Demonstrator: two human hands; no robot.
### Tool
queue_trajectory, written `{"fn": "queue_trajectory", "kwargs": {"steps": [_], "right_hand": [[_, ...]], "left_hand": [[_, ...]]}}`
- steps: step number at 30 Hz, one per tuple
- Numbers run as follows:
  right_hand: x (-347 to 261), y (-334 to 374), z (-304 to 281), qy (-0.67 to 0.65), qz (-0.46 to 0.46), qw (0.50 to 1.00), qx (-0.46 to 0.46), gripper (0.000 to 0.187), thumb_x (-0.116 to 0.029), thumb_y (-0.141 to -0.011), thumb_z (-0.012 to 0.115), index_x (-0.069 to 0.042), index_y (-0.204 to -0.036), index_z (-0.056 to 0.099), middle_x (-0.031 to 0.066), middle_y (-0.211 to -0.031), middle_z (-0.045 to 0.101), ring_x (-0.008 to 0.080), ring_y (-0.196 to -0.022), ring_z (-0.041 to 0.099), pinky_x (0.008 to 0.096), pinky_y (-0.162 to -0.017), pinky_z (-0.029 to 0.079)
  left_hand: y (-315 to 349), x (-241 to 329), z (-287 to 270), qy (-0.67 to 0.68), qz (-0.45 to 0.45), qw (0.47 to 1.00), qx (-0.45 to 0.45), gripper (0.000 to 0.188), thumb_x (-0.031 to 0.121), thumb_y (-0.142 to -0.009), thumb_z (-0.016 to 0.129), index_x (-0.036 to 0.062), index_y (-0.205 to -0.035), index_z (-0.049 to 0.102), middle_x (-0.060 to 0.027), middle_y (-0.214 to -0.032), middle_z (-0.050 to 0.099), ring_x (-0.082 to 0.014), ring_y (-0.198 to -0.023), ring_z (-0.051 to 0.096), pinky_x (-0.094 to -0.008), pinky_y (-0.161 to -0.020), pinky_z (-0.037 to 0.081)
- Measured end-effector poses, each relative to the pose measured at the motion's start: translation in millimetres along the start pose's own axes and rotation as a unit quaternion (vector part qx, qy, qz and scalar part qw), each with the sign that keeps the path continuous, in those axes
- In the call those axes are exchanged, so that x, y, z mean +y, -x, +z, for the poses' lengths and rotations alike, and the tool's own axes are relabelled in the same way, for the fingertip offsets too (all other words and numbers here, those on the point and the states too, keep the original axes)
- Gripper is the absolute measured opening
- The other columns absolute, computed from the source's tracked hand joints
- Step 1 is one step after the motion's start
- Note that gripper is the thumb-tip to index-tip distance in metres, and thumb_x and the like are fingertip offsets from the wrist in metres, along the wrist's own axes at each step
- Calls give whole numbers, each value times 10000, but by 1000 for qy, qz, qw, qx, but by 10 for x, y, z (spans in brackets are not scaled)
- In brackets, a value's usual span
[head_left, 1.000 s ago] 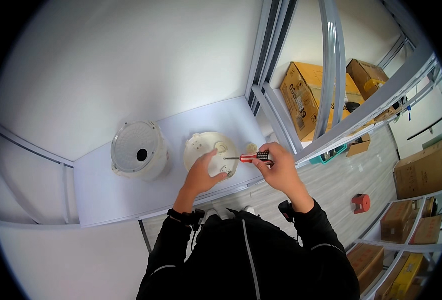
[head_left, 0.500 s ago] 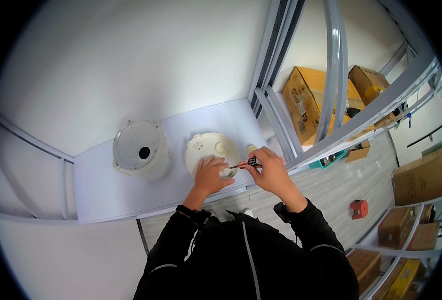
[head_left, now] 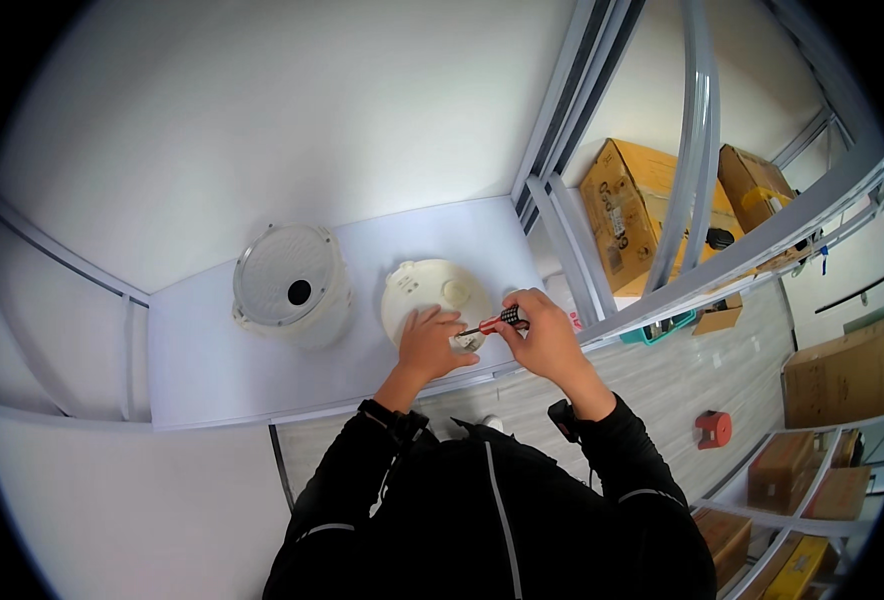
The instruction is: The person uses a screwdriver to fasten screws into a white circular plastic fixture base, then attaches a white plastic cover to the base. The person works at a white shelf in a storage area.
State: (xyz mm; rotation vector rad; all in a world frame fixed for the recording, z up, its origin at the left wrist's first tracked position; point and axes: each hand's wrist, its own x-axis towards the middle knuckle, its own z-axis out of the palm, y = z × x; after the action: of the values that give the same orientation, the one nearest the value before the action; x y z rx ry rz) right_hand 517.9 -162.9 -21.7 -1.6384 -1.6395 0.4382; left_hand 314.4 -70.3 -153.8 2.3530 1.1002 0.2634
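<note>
Brown cardboard boxes [head_left: 630, 205] right (floor, shelves).

White walls [head_left: 262, 120], grey plank floor [head_left: 682, 380], cardboard boxes [head_left: 627, 205] behind metal framing [head_left: 572, 150].

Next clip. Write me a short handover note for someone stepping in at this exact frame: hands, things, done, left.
Left hand: pressed flat on the near edge of the cream round cover, steadying it.
Right hand: grips a red-and-black screwdriver, tip at the cover's near edge beside the left fingers.
Things: cover lies on the white table; a white round housing with a dark centre hole stands apart to its left.
Done: cannot tell.
Left: the screw work at the tip.
</note>
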Motion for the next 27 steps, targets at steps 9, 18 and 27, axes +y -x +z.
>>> {"fn": "queue_trajectory", "kwargs": {"steps": [9, 18, 27], "right_hand": [[-40, -48, -15, 21, -1, 1000, -17, 283, -36, -860, 817, -22, -1095, 659, 162, -1019, 682, 352, -848, 751, 416, -722, 602], [-57, -68, -4, 39, -13, 999, -27, 299, -58, -852, 832, -38, -1102, 669, 152, -1021, 686, 346, -839, 749, 426, -719, 578], [-141, -98, 67, 79, -32, 996, -21, 349, -163, -850, 867, -46, -1114, 671, 151, -971, 695, 342, -794, 740, 430, -677, 570]], "left_hand": [[-30, 28, -47, 0, -2, 1000, -21, 691, 619, -700, 904, 250, -1277, 812, -13, -1516, 655, -342, -1528, 450, -578, -1286, 227], [-35, 79, -104, 3, -12, 999, -43, 669, 599, -729, 889, 223, -1276, 811, -4, -1538, 631, -333, -1540, 431, -604, -1312, 183], [-40, 94, -109, 13, -22, 999, -43, 691, 580, -713, 897, 228, -1301, 805, -16, -1547, 625, -332, -1554, 408, -605, -1311, 183]]}}
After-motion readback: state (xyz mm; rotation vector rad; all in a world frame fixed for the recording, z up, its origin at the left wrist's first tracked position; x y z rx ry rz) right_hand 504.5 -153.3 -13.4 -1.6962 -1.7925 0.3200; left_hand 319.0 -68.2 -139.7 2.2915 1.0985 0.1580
